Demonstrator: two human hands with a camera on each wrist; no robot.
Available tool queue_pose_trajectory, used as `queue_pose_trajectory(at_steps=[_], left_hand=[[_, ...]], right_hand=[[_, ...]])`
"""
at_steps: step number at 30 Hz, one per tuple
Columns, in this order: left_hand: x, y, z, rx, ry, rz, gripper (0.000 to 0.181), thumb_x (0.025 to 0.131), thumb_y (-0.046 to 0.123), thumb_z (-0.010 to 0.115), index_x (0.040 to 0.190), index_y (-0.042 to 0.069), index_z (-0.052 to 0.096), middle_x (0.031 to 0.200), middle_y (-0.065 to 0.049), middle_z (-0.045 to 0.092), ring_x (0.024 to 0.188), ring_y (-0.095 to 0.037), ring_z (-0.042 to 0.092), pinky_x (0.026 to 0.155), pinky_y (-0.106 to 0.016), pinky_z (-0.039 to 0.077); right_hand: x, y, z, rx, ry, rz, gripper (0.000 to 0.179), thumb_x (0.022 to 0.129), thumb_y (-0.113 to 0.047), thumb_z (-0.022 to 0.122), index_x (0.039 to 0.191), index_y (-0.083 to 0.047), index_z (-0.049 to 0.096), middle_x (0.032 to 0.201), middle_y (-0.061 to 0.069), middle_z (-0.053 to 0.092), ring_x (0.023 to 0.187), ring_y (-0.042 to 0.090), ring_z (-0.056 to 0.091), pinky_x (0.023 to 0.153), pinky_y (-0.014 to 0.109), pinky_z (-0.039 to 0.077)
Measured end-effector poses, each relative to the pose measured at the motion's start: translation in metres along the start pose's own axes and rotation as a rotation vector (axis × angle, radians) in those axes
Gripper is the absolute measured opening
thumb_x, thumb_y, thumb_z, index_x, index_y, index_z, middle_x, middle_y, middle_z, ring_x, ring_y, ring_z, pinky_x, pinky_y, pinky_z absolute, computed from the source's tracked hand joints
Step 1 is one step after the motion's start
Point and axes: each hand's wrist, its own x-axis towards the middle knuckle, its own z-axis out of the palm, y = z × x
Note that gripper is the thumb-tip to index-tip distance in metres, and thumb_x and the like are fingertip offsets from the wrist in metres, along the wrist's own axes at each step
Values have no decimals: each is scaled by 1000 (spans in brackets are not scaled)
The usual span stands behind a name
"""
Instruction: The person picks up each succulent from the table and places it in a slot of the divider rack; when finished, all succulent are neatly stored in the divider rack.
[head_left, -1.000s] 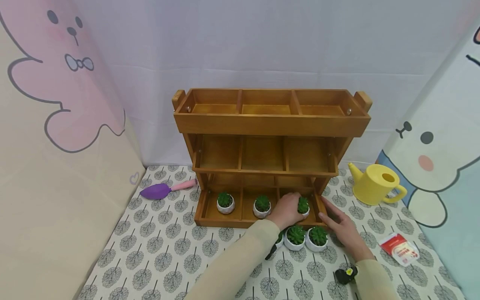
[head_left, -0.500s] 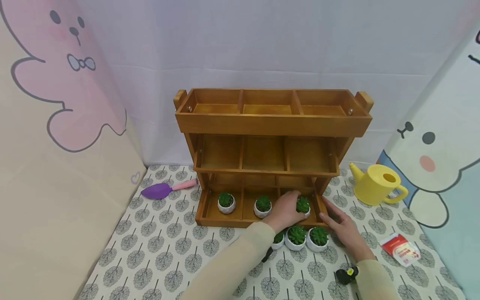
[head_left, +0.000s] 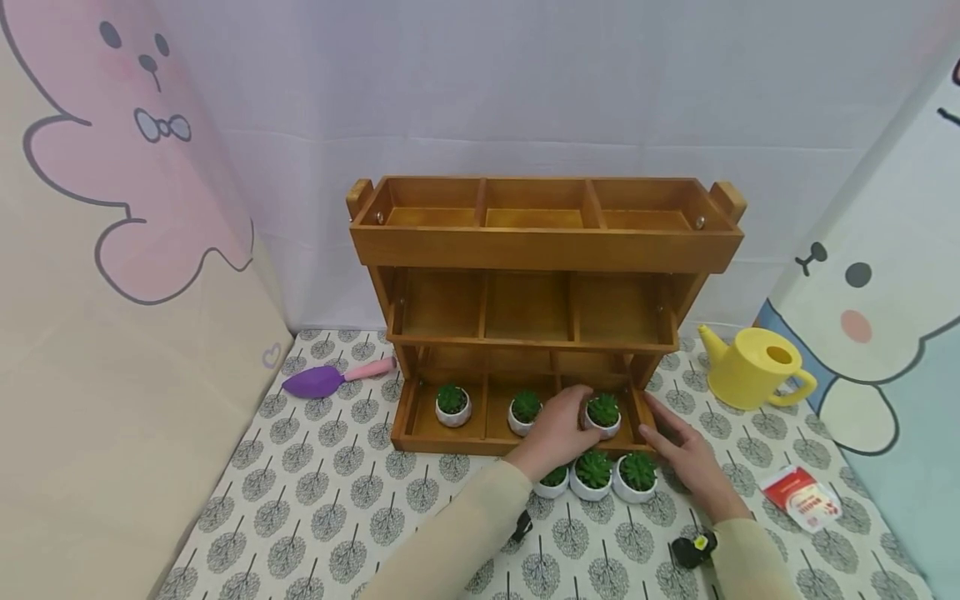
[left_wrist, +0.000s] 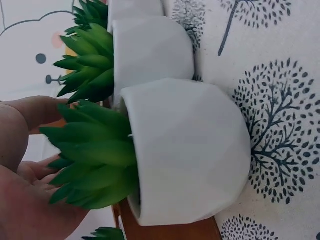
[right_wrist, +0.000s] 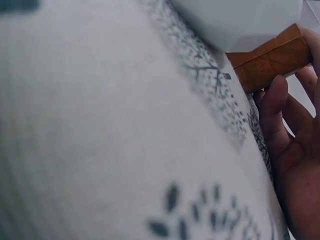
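In the head view, my left hand [head_left: 555, 427] is at the bottom tier's right compartment, its thumb and fingers spread at the left side of a small potted succulent [head_left: 603, 413]. That plant's white pot stands upright in the compartment. My right hand [head_left: 686, 454] rests against the right end of the wooden plant shelf [head_left: 547, 252], fingers extended along the side and thumb near the front corner. Three more succulents in white pots stand before the shelf, including a middle one [head_left: 592, 475] and a right one [head_left: 636, 477]. The left wrist view shows a white pot [left_wrist: 190, 150] up close.
Potted succulents also sit in the bottom tier's left [head_left: 453, 406] and middle compartments. A purple trowel [head_left: 315, 382] with a pink handle lies left of the shelf. On the right are a yellow watering can [head_left: 753, 368] and a red-and-white packet [head_left: 802, 498].
My left hand has drawn a little to the left and toward me, uncovering more of the pot in the right compartment. That pot sits slightly further left. My right hand has stayed put.
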Motion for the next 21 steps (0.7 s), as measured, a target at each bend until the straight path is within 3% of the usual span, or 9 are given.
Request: queue_pose_trajectory(at_steps=[14, 21], left_hand=[[-31, -12, -14, -181, 16, 4, 52, 98, 24, 76, 145, 11, 58, 137, -3, 64, 124, -17, 60, 103, -33, 51], [-42, -17, -12, -265, 28, 13, 52, 98, 22, 77, 145, 11, 59, 136, -5, 65, 122, -19, 62, 103, -35, 51]], right_hand=[[1, -1, -1, -25, 1, 7, 76, 102, -53, 62, 167, -32, 27, 172, 6, 20, 157, 41, 14, 121, 68, 12], [1, 0, -1, -36, 4, 15, 79, 102, -56, 62, 167, -31, 26, 172, 6, 20, 157, 41, 14, 121, 68, 12]])
